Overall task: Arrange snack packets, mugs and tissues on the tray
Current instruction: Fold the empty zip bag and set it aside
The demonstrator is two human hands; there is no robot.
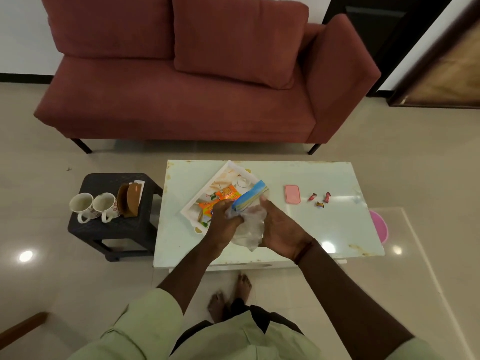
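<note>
Packet (250, 194), blue and yellow, lies with its long axis slanting from the left hand (224, 220) away toward the right end of the sofa (194, 100), its near end inside a clear plastic bag (248, 229). Both hands are close together and grip that bag, the right hand (280, 229) from the side, over the near corner of the tray (225, 175). The tray sits askew on the white worktop (324, 229) and holds orange packets (226, 197). Two mugs (83, 203) stand on a dark stool (109, 227) at left, on a pale tiled floor.

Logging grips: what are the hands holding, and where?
A clear plastic bag: the left hand grips its bunched top below the blue packet, the right hand holds its side.
</note>
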